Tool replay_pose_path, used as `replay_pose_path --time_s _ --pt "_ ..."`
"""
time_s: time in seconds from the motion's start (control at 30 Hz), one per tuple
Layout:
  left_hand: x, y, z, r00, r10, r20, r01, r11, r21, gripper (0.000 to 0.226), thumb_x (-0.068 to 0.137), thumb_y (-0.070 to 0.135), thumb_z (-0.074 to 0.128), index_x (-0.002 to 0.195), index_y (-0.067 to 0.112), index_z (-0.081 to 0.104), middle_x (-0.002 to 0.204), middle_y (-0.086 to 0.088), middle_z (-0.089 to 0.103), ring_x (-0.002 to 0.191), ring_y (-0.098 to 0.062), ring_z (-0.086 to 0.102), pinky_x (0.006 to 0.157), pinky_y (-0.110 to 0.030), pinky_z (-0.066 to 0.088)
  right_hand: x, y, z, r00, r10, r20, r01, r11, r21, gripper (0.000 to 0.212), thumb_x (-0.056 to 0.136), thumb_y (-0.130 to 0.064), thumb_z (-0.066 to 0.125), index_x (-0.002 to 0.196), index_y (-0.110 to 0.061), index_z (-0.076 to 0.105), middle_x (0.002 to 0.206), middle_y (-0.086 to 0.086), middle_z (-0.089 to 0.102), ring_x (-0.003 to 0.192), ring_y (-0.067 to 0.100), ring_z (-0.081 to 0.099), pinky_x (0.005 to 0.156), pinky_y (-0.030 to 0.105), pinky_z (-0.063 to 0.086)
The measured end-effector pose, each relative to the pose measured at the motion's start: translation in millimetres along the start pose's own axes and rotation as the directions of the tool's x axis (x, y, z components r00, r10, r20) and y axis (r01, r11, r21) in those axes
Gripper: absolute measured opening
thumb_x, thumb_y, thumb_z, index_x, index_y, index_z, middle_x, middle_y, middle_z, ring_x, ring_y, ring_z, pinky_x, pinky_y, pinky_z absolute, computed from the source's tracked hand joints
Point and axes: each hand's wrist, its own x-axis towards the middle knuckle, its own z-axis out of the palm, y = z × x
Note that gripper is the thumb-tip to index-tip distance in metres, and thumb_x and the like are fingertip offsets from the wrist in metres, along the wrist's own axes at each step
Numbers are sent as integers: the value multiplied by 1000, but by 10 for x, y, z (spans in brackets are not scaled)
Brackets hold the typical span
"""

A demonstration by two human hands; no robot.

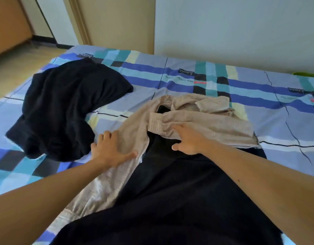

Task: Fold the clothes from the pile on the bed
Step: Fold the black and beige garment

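A dark garment [179, 200] lies nearest, filling the 6 o'clock part of the view and cut off by the lower edge, so its shape cannot be made out. Its upper end runs beneath a beige knit top [214, 124] at the centre of the bed [285, 121].

The left hand [110, 149], at about 9 o'clock from the middle, lies flat on the beige knit with fingers straight, its grip released. A long strip of the same knit trails toward 7 o'clock, partly hidden under the left forearm.

The right hand [188, 141] rests just right of centre, fingers stretched onto a ribbed, folded-over piece of the top and thumb over the dark cloth; its grip is released too. Whether that piece is a sleeve or a hem is unclear, and a small dark spot in the folds above it is too blurred to name.

At 10 o'clock a black heap [64, 106] of clothing lies crumpled, apart from the knit. At 2 o'clock a green object [304, 74] is cut off by the edge.
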Motion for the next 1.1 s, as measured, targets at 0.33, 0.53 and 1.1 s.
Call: replay_pose_path --time_s 0.33,0.53,1.1 --pt "-102 -360 -561 634 3 773 303 919 -252 81 85 46 74 152 19 37 160 0 31 148 -22 27 118 -43 26 -293 -1290 527 969 -130 211 33 911 412 29 83 -37 75 103 -20 64 101 -6 62 92 11 61 76 24 48" --pt "-275 -468 -711 680 182 710 424 692 -584 27 96 19 64 117 3 65 105 -10 76 99 -22 73 80 -31 58 -715 -1760 878 941 -143 307 -150 636 757 52 78 -45 80 121 -28 58 115 -13 66 111 4 62 88 19 50" --pt "236 961 -834 779 627 -20 -616 758 -214 92 74 49 67 153 25 27 156 -3 34 147 -29 22 120 -46 12 -748 -163 -952 988 14 154 -155 83 985 23 88 -24 57 107 -11 60 84 13 58 60 22 51 71 40 53"
